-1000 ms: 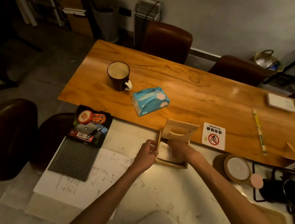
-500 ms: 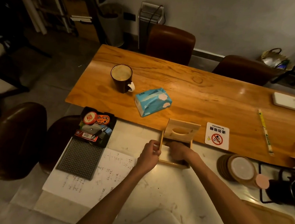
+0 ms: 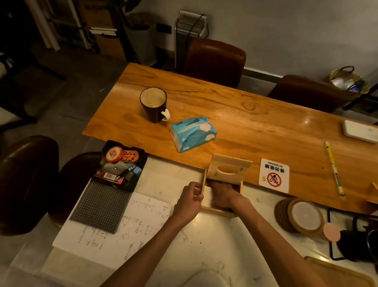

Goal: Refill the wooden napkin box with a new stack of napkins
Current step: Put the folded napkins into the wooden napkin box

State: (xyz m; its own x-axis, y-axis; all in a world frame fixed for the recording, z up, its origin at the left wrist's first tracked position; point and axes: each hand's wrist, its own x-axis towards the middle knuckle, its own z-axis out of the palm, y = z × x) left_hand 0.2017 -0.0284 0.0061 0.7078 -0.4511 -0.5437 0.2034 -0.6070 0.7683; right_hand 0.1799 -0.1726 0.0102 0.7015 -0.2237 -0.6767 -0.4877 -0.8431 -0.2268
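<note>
The wooden napkin box [image 3: 217,211] stands on the pale counter with its slotted lid [image 3: 229,169] tipped up at the back. My right hand [image 3: 223,195] reaches down inside the box, over a pale layer of napkins [image 3: 206,198]; its fingers are hidden, so I cannot tell what they hold. My left hand [image 3: 189,199] pinches the box's left wall. A teal pack of napkins [image 3: 193,133] lies apart on the wooden table [image 3: 264,131], beyond the box.
A dark mug [image 3: 153,104] stands left of the teal pack. A no-smoking sign [image 3: 274,175] lies right of the box. A black tray of small items [image 3: 122,166], a grey mat [image 3: 100,206] and written paper [image 3: 139,226] sit left; stacked coasters [image 3: 300,216] sit right.
The camera has shifted slightly. Both hands stay at the box; my right hand has reached a little deeper inside it.
</note>
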